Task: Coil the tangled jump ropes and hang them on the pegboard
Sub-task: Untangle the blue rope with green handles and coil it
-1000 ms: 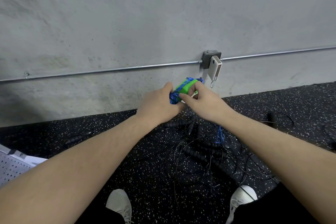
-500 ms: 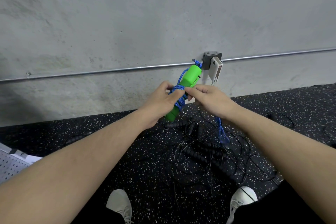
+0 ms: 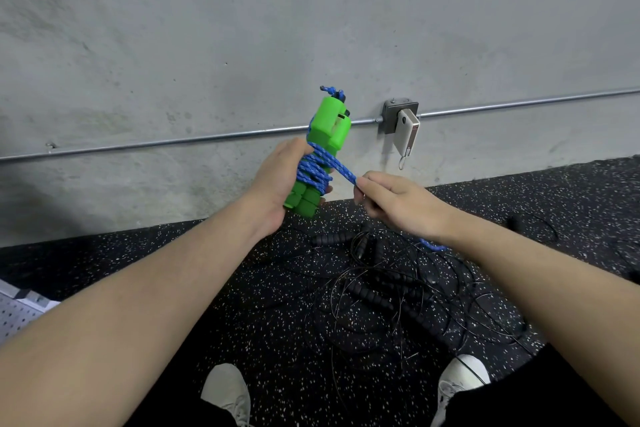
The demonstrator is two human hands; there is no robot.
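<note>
Since 1.0 s ago, left hand has raised the gripped green handles upright; right hand pinches blue rope pulled taut, so wrapping nears completion.

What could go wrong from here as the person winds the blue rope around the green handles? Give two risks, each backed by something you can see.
1. The right hand only pinches the blue rope; if that pinch slips, the turns around the green handles in the left hand may loosen.
2. The rope's free end hangs down towards the tangle of black ropes on the floor, so it could snag there.
</note>
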